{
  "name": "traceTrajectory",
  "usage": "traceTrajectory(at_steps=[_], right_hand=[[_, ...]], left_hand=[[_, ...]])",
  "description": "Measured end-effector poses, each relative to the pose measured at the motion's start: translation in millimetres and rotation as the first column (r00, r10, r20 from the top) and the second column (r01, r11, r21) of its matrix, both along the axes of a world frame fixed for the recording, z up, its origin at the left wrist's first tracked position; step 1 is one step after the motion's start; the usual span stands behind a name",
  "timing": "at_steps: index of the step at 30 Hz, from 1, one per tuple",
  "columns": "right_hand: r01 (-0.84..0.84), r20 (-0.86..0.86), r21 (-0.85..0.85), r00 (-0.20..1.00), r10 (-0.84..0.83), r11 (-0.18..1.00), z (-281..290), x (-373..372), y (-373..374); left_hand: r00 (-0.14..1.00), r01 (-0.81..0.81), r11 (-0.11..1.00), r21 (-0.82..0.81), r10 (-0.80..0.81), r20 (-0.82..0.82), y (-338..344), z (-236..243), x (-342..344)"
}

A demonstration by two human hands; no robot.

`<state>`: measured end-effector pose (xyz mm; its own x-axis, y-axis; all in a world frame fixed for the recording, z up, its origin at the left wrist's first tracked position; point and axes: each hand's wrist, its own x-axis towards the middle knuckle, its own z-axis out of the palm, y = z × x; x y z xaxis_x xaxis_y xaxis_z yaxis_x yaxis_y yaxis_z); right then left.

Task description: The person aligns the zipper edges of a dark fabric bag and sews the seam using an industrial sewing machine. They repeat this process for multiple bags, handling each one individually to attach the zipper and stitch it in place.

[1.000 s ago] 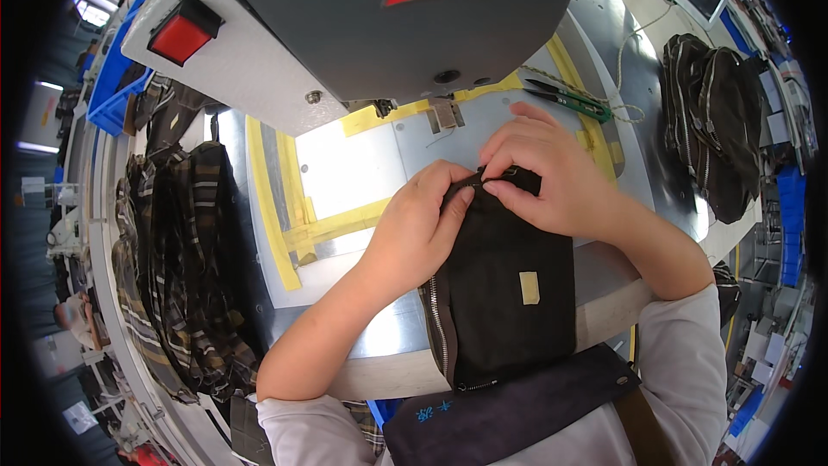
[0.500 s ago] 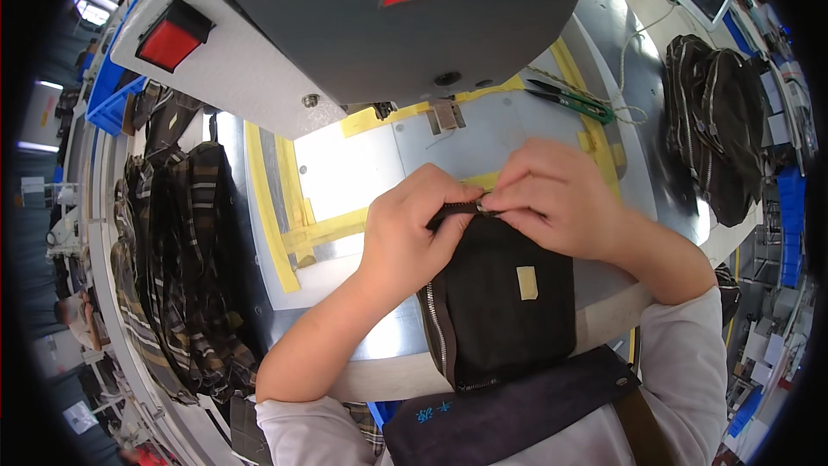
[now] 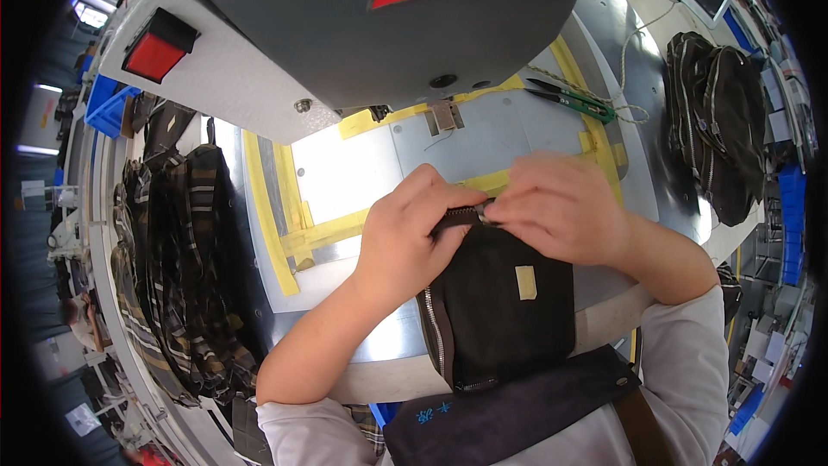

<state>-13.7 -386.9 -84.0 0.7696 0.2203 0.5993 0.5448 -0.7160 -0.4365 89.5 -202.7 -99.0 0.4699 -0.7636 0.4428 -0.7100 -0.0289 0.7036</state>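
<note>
A dark brown fabric bag piece [image 3: 492,328] lies on the near edge of the machine bed, a small pale yellow tag [image 3: 526,283] on its face. A metal zipper runs along its left side and across its far edge. My left hand [image 3: 401,237] pinches the far zipper edge [image 3: 457,217] between thumb and fingers. Close beside it, my right hand [image 3: 565,211] is closed at the same edge, its fingertips on a small metal zipper pull [image 3: 486,212]. Motion blurs the upper fingers of the right hand, and its fingers partly cover the pull.
A grey sewing machine head [image 3: 371,26] overhangs the metal bed, with a red switch [image 3: 159,45] at its left. Green-handled thread snips [image 3: 586,106] lie behind my right hand. Plaid fabric pieces [image 3: 185,267] hang at left; dark zippered bags [image 3: 716,121] are stacked at right.
My right hand has shifted slightly down at the zipper edge, its upper fingers now blurred. The left hand keeps its pinch, and the bag piece stays nearly in place.
</note>
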Motion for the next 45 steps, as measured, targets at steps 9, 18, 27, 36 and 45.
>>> traceTrajectory(at_steps=[9,18,27,36,45], right_hand=[[0.207,-0.499,0.322,0.866,-0.02,0.924,-2,7,-1],[0.185,-0.577,0.418,0.811,0.102,0.889,-1,9,-6],[0.192,-0.533,0.309,0.846,0.002,0.932,-5,9,-4],[0.176,-0.628,0.383,0.769,0.116,0.907,-6,14,-11],[0.161,-0.555,0.294,0.831,0.031,0.942,-5,13,-8]], left_hand=[[0.894,0.055,0.982,0.179,0.031,-0.446,0,3,1],[0.8,0.134,0.969,0.208,0.018,-0.6,1,6,7],[0.901,-0.002,0.969,0.248,0.11,-0.421,0,6,1],[0.793,0.214,0.932,0.291,0.008,-0.609,3,10,19],[0.861,0.192,0.956,0.223,-0.055,-0.505,3,6,18]])
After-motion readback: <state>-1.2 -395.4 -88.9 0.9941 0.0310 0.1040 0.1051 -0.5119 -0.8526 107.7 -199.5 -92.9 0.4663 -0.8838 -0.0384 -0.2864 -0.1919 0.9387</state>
